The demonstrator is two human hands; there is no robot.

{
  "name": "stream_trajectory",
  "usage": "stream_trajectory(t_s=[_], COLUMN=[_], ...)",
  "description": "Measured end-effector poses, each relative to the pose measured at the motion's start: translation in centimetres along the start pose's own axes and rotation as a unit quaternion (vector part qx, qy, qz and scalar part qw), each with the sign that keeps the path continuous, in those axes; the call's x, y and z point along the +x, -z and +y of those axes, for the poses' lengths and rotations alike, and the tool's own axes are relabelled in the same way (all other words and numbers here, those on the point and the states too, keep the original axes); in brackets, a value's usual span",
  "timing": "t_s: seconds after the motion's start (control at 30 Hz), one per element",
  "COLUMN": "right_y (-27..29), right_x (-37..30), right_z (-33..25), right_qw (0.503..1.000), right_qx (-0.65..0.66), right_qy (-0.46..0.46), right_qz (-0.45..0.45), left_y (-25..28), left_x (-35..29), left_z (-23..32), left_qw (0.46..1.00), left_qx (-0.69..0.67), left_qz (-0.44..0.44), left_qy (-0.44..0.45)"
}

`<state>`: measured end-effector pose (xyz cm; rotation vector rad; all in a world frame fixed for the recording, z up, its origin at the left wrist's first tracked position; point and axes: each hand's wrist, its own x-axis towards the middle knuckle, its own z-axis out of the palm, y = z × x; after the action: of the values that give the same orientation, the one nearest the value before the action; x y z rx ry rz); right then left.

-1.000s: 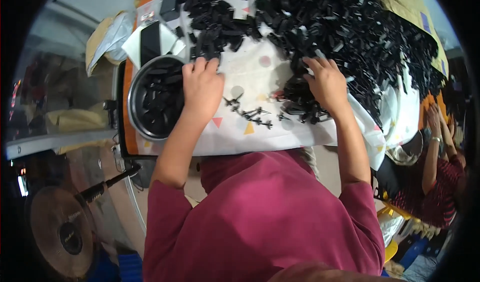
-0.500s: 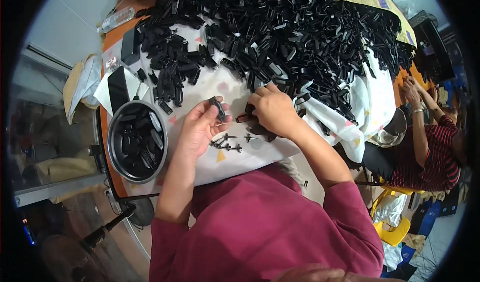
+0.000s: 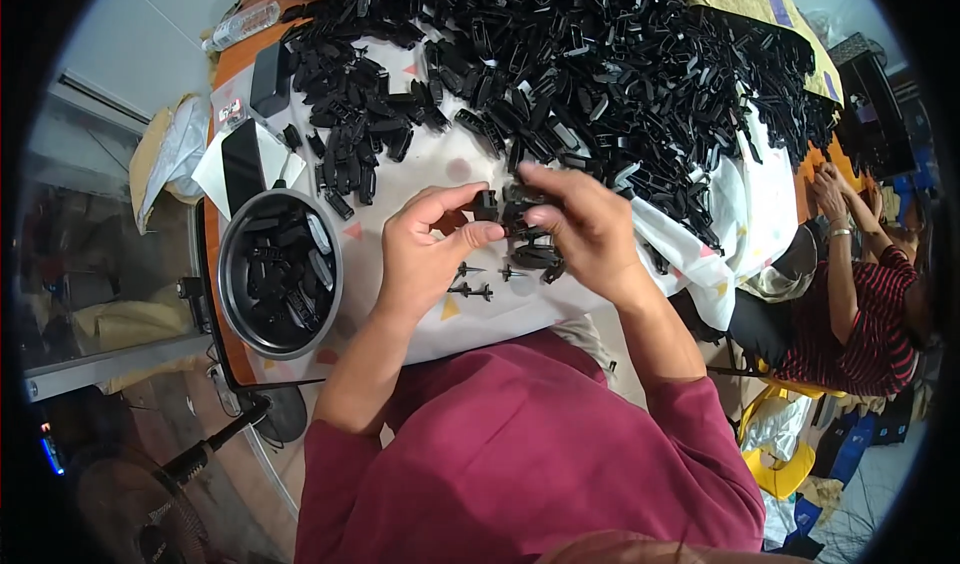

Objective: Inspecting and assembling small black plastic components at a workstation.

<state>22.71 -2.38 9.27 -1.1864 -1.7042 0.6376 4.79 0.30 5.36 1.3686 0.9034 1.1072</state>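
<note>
My left hand [image 3: 432,254] pinches a small black plastic part [image 3: 486,206] between thumb and fingertips, above the near part of the table. Close beside it, my right hand [image 3: 592,229] is curled, its fingertips blurred by motion. Something dark sits between its thumb and forefinger, too smeared to make out. Below the hands, several small dark pin-like pieces [image 3: 472,292] lie on the white patterned cloth [image 3: 400,316]. Next to them, under my right hand, rest a few loose black parts [image 3: 535,256].
A big heap of black plastic parts [image 3: 590,74] covers the far table. At left stand a metal bowl [image 3: 335,299] of such parts, a dark phone-like slab [image 3: 242,169] and a clear bottle [image 3: 245,26]. Another person [image 3: 850,314] in a striped shirt sits at right.
My right hand has come away from the loose parts toward my left hand. My left hand has moved right and turned, still pinching a black part. The view has shifted slightly.
</note>
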Motion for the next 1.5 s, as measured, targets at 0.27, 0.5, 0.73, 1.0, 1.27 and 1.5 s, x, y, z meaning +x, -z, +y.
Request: stream_trajectory(t_s=[0.27, 0.5, 0.73, 1.0, 1.27, 1.5], right_y=[0.2, -1.1, -3.5, -3.1, 1.1, 0.3], right_x=[-0.5, -1.3, -2.1, -2.5, 4.2, 3.8], right_z=[0.5, 0.7, 0.6, 1.5, 9.5, 9.6], right_qw=[0.996, 0.989, 0.981, 0.974, 0.854, 0.893], right_qx=[-0.039, -0.108, -0.123, 0.133, -0.519, -0.449], right_qy=[0.082, 0.097, 0.122, -0.18, -0.022, -0.016], right_qz=[-0.022, -0.011, 0.086, -0.045, -0.028, 0.025], left_y=[-0.7, -0.3, -2.0, -0.3, 3.1, 5.2], left_x=[-0.4, -0.9, -1.2, -1.6, 0.8, 2.0], left_z=[0.7, -0.1, -0.5, -2.2, -4.9, -6.2], left_qw=[0.996, 0.993, 0.973, 0.946, 0.821, 0.736], left_qx=[-0.085, 0.093, -0.214, -0.304, 0.527, 0.636], left_qz=[-0.004, -0.022, 0.053, 0.032, 0.22, 0.228], left_qy=[-0.01, -0.072, 0.074, 0.109, -0.029, 0.037])
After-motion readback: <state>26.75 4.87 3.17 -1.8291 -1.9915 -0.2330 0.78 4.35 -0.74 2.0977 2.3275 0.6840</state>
